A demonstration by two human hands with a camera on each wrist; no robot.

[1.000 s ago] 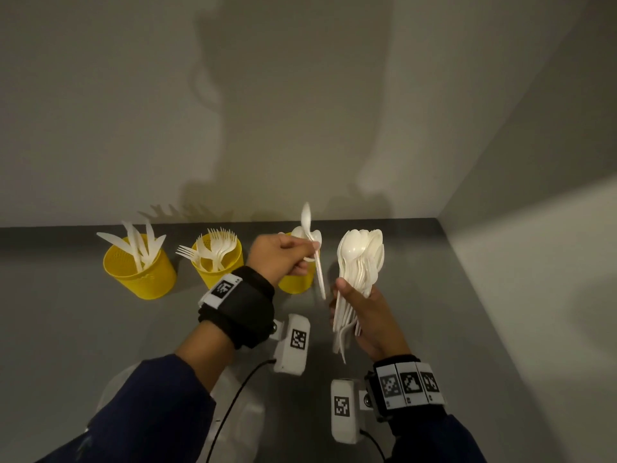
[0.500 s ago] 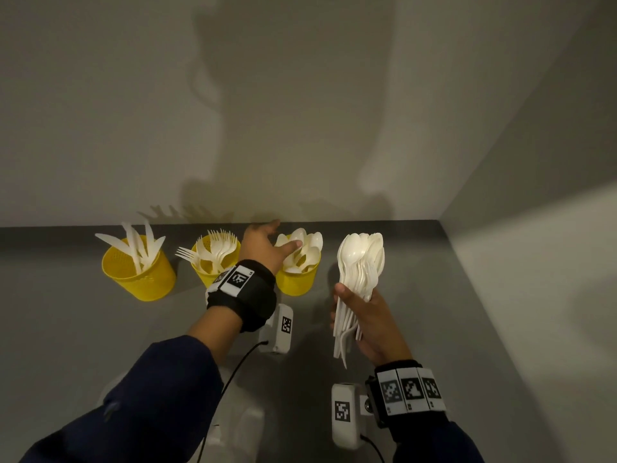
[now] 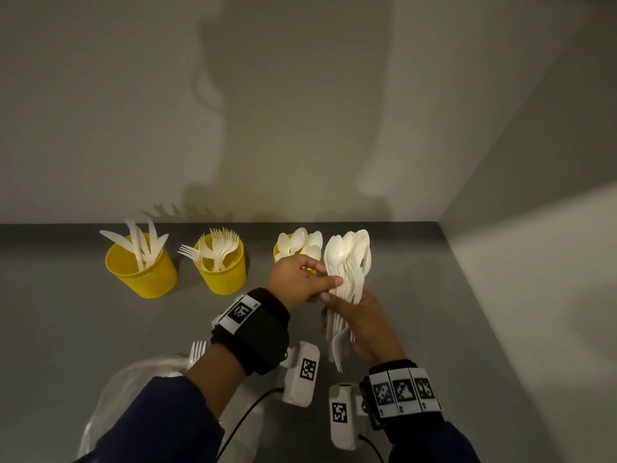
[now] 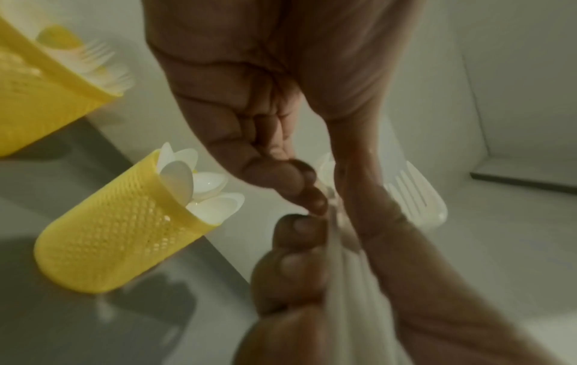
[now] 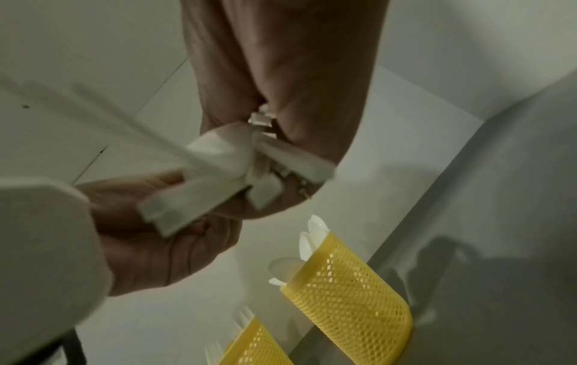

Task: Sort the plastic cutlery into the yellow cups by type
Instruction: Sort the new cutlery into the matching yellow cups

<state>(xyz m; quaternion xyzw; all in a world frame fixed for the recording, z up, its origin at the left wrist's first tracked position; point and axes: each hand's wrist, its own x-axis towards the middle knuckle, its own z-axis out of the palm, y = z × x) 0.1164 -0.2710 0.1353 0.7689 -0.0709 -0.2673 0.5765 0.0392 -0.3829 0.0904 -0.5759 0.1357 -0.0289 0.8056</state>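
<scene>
My left fingers (image 3: 329,281) are pinched narrow on the handles in the bundle of white plastic spoons and forks (image 3: 349,265); in the left wrist view the thumb and fingertips close against the white stems. My left hand (image 3: 297,279) reaches across from the left to meet the bundle just below the spoon bowls. My right hand (image 3: 365,320) is wrapped around the lower stems of that same bundle, fingers curled tight, holding it upright above the grey counter (image 3: 417,312); fork tines show among the bowls and handle ends poke out below my palm.

Just behind my left hand stands the right-hand yellow perforated plastic cup (image 3: 277,253), filled with white plastic spoons (image 3: 298,242), bowls up. To its left, apart from it, the middle yellow mesh cup (image 3: 222,279) holds white plastic forks (image 3: 218,247), tines up, one leaning out to the left. Further left, the third yellow mesh cup (image 3: 143,279) holds white plastic knives (image 3: 142,243), fanned. All three stand in a row at the far edge of the counter, by the pale wall (image 3: 267,111).

Near my left forearm lies a clear plastic bag (image 3: 133,385) with a white fork head (image 3: 197,350) showing at its far edge.
</scene>
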